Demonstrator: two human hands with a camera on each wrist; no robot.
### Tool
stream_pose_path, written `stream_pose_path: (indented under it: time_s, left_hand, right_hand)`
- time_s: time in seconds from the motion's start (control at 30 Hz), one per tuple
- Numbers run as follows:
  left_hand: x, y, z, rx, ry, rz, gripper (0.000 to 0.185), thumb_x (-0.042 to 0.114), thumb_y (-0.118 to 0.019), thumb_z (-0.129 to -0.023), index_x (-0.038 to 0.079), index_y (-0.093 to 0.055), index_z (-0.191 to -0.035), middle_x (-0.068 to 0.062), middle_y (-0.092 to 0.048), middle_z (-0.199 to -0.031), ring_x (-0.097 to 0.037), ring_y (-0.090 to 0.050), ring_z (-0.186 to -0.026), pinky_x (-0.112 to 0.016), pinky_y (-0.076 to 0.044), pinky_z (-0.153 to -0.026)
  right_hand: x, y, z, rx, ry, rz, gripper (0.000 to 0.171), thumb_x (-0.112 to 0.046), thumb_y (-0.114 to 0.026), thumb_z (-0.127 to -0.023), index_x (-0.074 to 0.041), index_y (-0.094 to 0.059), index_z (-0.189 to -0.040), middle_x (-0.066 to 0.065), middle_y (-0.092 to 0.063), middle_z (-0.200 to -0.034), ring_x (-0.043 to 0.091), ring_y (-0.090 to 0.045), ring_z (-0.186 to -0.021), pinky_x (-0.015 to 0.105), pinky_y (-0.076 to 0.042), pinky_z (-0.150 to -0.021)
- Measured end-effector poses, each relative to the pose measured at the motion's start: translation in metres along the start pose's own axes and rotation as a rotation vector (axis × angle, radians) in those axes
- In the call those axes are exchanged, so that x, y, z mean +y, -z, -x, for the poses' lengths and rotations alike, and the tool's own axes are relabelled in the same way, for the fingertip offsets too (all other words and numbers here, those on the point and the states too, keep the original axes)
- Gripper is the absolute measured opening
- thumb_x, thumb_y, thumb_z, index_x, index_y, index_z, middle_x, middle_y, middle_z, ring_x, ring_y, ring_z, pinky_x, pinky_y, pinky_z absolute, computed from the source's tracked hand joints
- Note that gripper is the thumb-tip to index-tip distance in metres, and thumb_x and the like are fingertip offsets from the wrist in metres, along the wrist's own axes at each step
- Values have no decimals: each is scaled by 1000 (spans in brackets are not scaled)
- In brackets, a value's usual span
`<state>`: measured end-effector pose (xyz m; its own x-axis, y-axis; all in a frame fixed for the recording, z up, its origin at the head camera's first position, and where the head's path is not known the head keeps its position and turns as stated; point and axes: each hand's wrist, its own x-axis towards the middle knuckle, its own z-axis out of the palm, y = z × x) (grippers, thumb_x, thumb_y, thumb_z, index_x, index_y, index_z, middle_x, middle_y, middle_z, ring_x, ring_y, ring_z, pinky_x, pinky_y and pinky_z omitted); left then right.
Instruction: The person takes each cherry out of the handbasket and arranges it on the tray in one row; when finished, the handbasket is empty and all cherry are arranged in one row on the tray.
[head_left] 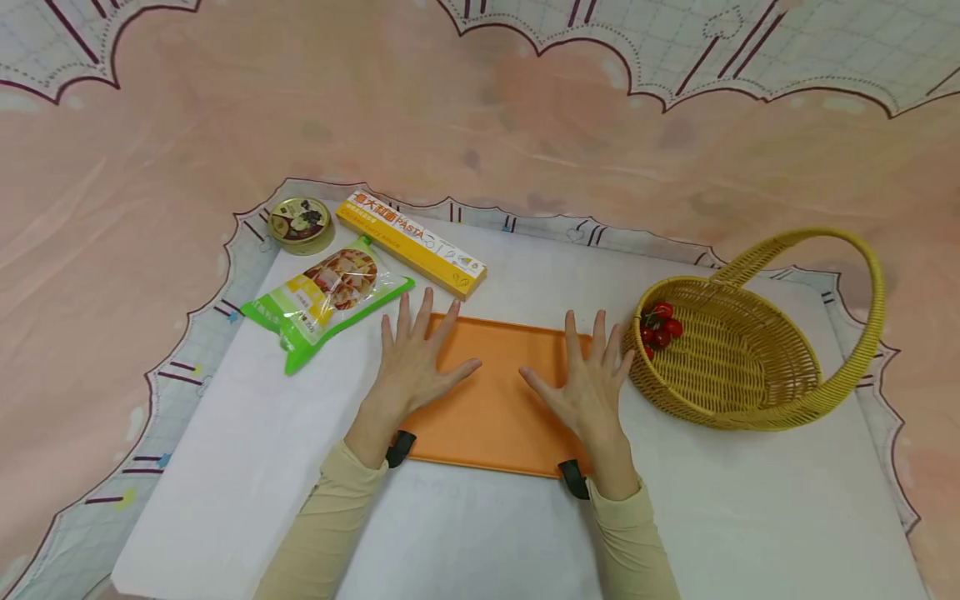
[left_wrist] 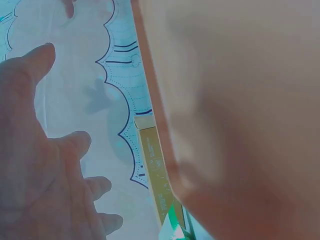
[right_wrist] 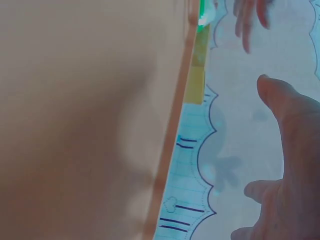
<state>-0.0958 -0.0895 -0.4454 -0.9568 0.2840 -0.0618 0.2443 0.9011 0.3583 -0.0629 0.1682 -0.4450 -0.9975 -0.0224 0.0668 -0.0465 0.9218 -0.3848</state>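
An orange tray lies flat in the middle of the white board. My left hand rests flat on the tray's left part, fingers spread and straight. My right hand lies flat on its right part, also spread. Neither hand holds anything. In the left wrist view the left hand is at the left, with the blurred tray filling the right. The right wrist view has the right hand at the right and the tray at the left.
A wicker basket with a handle stands right of the tray, with red cherries inside. Behind the tray to the left lie a yellow pasta box, a green snack bag and a round tin. A pink cloth surrounds the board.
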Motion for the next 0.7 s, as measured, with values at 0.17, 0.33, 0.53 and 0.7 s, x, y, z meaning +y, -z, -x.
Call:
stream_pose_path:
  time_s: [0.17, 0.33, 0.53, 0.7]
  left_hand:
    - [-3, -2, 0, -13, -11, 76, 89, 70, -49, -89, 27, -15, -159, -12, 4, -165, -43, 12, -147, -67, -1, -114]
    - [-8, -3, -2, -24, -13, 158, 88, 68, -49, -90, 27, -13, -159, -12, 4, -165, -42, 12, -147, -66, -3, -114]
    - [-13, -5, -4, -44, -6, 242, 88, 67, -51, -91, 29, -11, -159, -10, 5, -165, -39, 7, -148, -66, -20, -112]
    - [-15, -5, -5, -33, 6, 333, 84, 62, -51, -94, 29, -11, -159, -12, 1, -165, -38, 2, -149, -66, -27, -109]
  right_hand:
    - [-1, -2, -1, -10, 7, 5, 104, -70, -61, -82, -19, -14, -160, 23, 5, -162, 48, 10, -146, 75, 3, -107]
    - [-1, -4, -2, -5, 22, 11, 105, -69, -62, -81, -18, -15, -160, 25, 3, -161, 51, 5, -145, 76, 1, -107]
    - [-2, -7, -4, -24, 22, 11, 104, -69, -61, -82, -19, -14, -160, 24, 2, -162, 50, 4, -145, 75, -1, -108]
    - [-3, -7, -5, -39, 23, 8, 103, -69, -60, -83, -18, -13, -160, 24, 1, -162, 51, 3, -145, 75, 0, -108]
